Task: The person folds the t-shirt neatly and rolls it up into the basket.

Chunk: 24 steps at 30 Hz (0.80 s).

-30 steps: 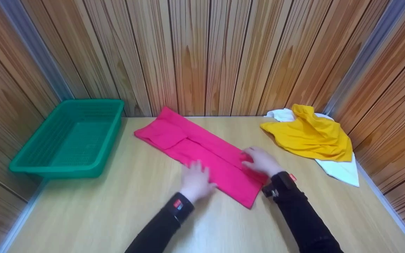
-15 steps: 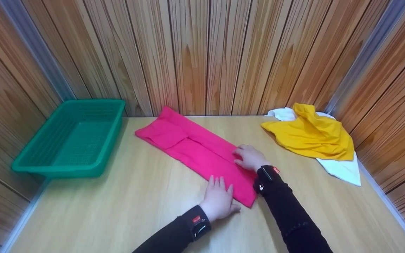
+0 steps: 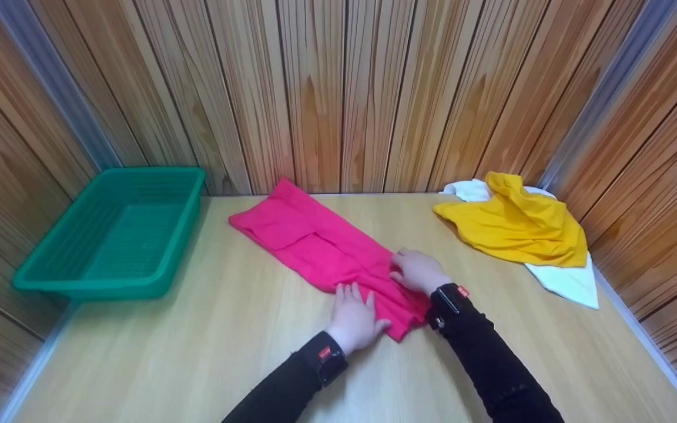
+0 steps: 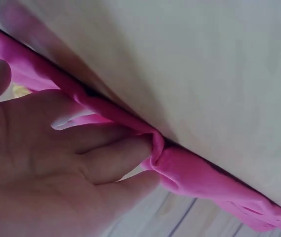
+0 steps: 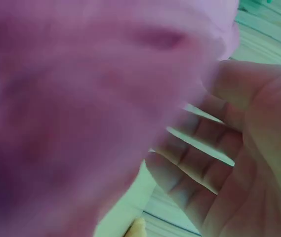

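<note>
And here's the pink cloth [image 3: 291, 226], bunched up btwn two hands at its near-right end, so the job RN calls for evenness: I'd have both hands work in at matching pace, w/ fingertips low along the edges, so the layers don't slide apart. Watch that gathered bit by the fingers, tho: light, flat pressure would prob suit soft fabric like this better than a hard shove, b/c creases could get trapped underneath. Worth squaring up the crumpled end ASAP too. Now positions: L hand [image 3: 355, 320] has fingers stretched & slightly spread, tips on the near long edge, thumb out to the side; left wrist view shows fabric puckered right at the tips. R hand [image 3: 419, 271] sits across on the far long edge, fingers a bit bent; can't tell if it pinches, since the tips run into blurred fabric. Cloth lies diag. on the table [image 3: 209, 352], most of it stretching away up-left past both hands, btwn the green basket [image 3: 89, 286] & yellow cloth [image 3: 529, 235].
</note>
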Tool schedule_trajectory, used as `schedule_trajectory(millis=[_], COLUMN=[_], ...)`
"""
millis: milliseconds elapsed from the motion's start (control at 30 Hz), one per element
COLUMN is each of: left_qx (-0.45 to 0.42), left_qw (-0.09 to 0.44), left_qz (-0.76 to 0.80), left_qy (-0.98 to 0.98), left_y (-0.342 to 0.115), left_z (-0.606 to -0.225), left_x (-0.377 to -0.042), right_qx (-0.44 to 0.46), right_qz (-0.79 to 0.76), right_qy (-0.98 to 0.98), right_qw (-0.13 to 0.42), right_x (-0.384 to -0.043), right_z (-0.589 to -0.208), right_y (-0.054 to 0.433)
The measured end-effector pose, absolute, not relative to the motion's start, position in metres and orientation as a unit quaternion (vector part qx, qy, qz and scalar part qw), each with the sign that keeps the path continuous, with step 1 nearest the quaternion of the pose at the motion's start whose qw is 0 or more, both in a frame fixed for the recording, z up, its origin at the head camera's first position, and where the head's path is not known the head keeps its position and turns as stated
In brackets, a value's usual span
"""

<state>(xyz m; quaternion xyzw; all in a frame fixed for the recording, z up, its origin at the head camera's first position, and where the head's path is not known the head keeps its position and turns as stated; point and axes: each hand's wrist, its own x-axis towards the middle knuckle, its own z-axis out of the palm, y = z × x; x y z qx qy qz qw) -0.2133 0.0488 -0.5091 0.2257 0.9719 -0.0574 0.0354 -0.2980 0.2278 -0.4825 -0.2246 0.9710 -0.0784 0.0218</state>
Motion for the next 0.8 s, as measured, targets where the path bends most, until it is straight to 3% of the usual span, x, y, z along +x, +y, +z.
schedule_trajectory(millis=[233,533,800], left_qx=[0.208,0.266,0.300], left_qw=[0.022,0.009,0.026], left_qz=[-0.053,-0.003,0.035], left_qy=[0.976,0.964,0.953], left_y=[0.033,0.004,-0.016], left_z=[-0.508,-0.508,-0.507], left_x=[-0.232,-0.252,-0.265], right_qx=[-0.232,-0.277,-0.309], right_qz=[-0.083,-0.089,-0.126], right_qy=[0.969,0.956,0.942], right_qw=[0.021,-0.025,0.010], right_x=[-0.279,-0.261,-0.260], right_z=[-0.483,-0.487,-0.489], right_y=[0.216,0.200,0.188])
